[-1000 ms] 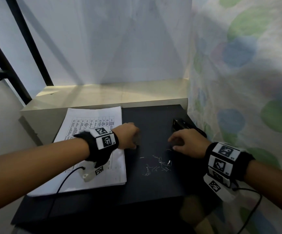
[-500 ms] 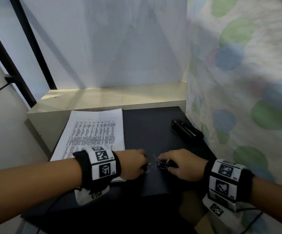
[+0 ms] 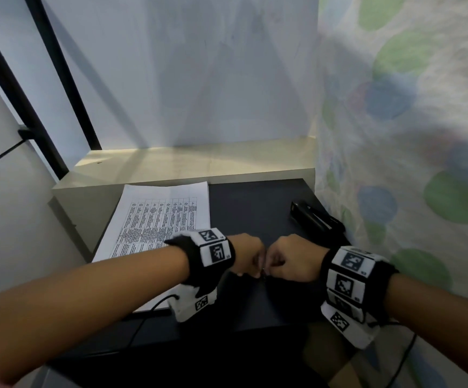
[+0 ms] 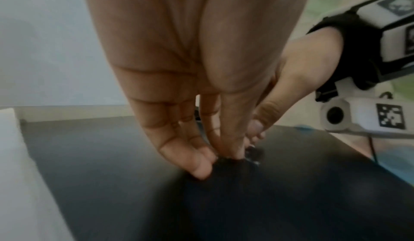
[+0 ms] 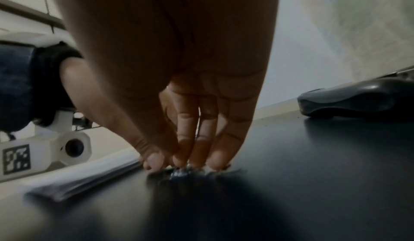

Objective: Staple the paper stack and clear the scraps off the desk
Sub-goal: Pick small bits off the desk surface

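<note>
A small heap of bent metal scraps (image 3: 263, 271) lies on the black desk (image 3: 255, 203), mostly hidden between my two hands. My left hand (image 3: 251, 264) and right hand (image 3: 276, 264) meet knuckle to knuckle over it. In the left wrist view my left hand (image 4: 224, 156) points down, fingertips and thumb bunched on the desk beside the scraps (image 4: 253, 154). My right hand (image 5: 179, 162) pinches the scraps (image 5: 181, 172) with bunched fingertips. The printed paper stack (image 3: 160, 219) lies on the desk's left side. The black stapler (image 3: 314, 219) rests at the right rear.
A pale shelf (image 3: 199, 163) runs behind the desk. A dotted curtain (image 3: 395, 163) hangs close along the right edge. Wrist camera cables trail over the desk's front edge. The paper stack's edge (image 5: 89, 179) lies just left of my hands.
Both hands have swept inward and toward me, drawing the scattered scraps into one heap. They now touch each other with fingertips bunched on it. The view has tilted down a little.
</note>
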`<state>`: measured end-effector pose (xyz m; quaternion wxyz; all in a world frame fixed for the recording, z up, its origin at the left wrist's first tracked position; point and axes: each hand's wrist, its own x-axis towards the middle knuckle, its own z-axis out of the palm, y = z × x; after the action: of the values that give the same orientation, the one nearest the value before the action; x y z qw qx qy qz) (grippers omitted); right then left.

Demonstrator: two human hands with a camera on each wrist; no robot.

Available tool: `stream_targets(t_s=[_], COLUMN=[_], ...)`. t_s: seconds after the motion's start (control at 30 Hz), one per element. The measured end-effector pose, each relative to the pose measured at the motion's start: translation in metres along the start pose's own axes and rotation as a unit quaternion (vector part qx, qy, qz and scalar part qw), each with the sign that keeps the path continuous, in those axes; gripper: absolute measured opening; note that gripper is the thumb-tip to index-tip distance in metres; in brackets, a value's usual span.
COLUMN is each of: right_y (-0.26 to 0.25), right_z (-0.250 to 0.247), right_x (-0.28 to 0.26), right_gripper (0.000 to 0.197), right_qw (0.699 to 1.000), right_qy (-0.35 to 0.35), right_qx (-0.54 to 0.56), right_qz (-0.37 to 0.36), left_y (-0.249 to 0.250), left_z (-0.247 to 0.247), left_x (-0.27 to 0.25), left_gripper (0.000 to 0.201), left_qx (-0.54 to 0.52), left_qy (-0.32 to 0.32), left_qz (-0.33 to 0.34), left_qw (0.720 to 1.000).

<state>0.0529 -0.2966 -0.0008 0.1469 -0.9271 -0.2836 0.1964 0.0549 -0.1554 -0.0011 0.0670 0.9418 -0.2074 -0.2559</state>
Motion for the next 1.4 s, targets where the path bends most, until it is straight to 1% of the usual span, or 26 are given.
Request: stream_targets(t_s=[0.07, 0.13, 0.2, 0.23, 0.27, 0.33, 0.37, 0.43, 0.5, 0.57, 0.6, 0.63, 0.67, 0.7, 0.73, 0.77, 0.83, 0.93, 1.07, 1.23, 1.3, 1.4], right_y=[0.008, 0.019, 0.028, 0.030, 0.030, 0.026, 0.023, 0.016, 0.013, 0.015, 0.018, 0.020, 0.021, 0.022, 0.020, 0.018, 0.010, 0.000, -0.004, 0.003, 0.006, 0.010], right_z=[-0.007, -0.011, -0.010, -0.008, -0.006, -0.002, 0.000, 0.001, -0.003, -0.008, -0.009, -0.010, -0.009, -0.007, -0.004, -0.001, 0.006, 0.012, 0.010, 0.006, 0.005, 0.003], right_x=[-0.001, -0.007, -0.011, -0.012, -0.011, -0.007, -0.004, 0.004, 0.009, 0.009, 0.008, 0.004, 0.002, 0.000, -0.001, -0.001, -0.001, 0.001, 0.002, -0.001, -0.001, 0.001], right_gripper=[0.013, 0.005, 0.013, 0.015, 0.013, 0.002, 0.006, 0.010, 0.005, 0.021, 0.021, 0.018, 0.028, 0.046, 0.058, 0.063, 0.062, 0.065, 0.051, 0.032, 0.029, 0.026], right_qw=[1.000, 0.999, 0.999, 0.998, 0.998, 0.999, 0.999, 0.999, 1.000, 0.999, 0.998, 0.997, 0.997, 0.996, 0.995, 0.995, 0.997, 0.996, 0.990, 0.986, 0.988, 0.990], right_qy=[0.025, 0.035, 0.014, 0.001, -0.007, -0.009, -0.007, -0.006, 0.000, 0.021, 0.030, 0.036, 0.031, 0.018, 0.006, 0.000, -0.009, -0.048, -0.042, -0.029, -0.011, -0.002], right_qx=[0.014, 0.023, 0.012, 0.005, 0.000, -0.004, 0.000, 0.007, 0.008, 0.009, 0.010, 0.002, -0.013, -0.039, -0.061, -0.076, -0.070, -0.075, -0.119, -0.144, -0.129, -0.119], right_qz=[0.010, 0.031, 0.049, 0.056, 0.059, 0.051, 0.044, 0.034, 0.028, 0.043, 0.059, 0.065, 0.076, 0.081, 0.079, 0.067, 0.033, -0.017, -0.058, -0.084, -0.080, -0.074], left_y=[-0.007, -0.016, -0.024, -0.026, -0.027, -0.024, -0.021, -0.015, -0.013, -0.014, -0.016, -0.018, -0.018, -0.018, -0.017, -0.015, -0.013, -0.016, -0.027, -0.036, -0.036, -0.035], left_z=[-0.007, -0.010, -0.008, -0.004, 0.000, 0.006, 0.007, 0.007, 0.003, -0.003, -0.005, -0.005, -0.004, -0.003, 0.000, 0.001, 0.002, -0.003, -0.007, -0.002, -0.001, -0.002], left_x=[0.003, 0.000, -0.004, -0.004, -0.003, 0.002, 0.005, 0.012, 0.016, 0.013, 0.011, 0.009, 0.007, 0.005, 0.005, 0.005, 0.006, 0.002, -0.007, -0.011, -0.012, -0.012], left_gripper=[0.011, 0.015, 0.015, 0.020, 0.020, 0.007, 0.003, 0.006, 0.008, 0.010, 0.014, 0.024, 0.038, 0.051, 0.058, 0.061, 0.061, 0.061, 0.059, 0.055, 0.053, 0.052], left_qx=[-0.009, -0.006, 0.014, 0.022, 0.020, -0.010, -0.025, -0.045, -0.058, -0.062, -0.060, -0.054, -0.042, -0.030, -0.024, -0.026, -0.041, -0.043, -0.040, -0.045, -0.046, -0.046], left_qy=[0.022, 0.040, 0.028, 0.015, 0.007, -0.004, -0.002, 0.008, 0.019, 0.028, 0.030, 0.030, 0.034, 0.038, 0.046, 0.052, 0.059, 0.070, 0.062, 0.052, 0.055, 0.057], left_qz=[-0.010, -0.028, -0.044, -0.048, -0.044, -0.037, -0.036, -0.032, -0.033, -0.045, -0.051, -0.055, -0.056, -0.054, -0.049, -0.044, -0.046, -0.063, -0.088, -0.090, -0.087, -0.084], left_qw=[1.000, 0.999, 0.999, 0.999, 0.999, 0.999, 0.999, 0.998, 0.998, 0.997, 0.996, 0.997, 0.997, 0.997, 0.997, 0.997, 0.996, 0.995, 0.993, 0.994, 0.994, 0.994])
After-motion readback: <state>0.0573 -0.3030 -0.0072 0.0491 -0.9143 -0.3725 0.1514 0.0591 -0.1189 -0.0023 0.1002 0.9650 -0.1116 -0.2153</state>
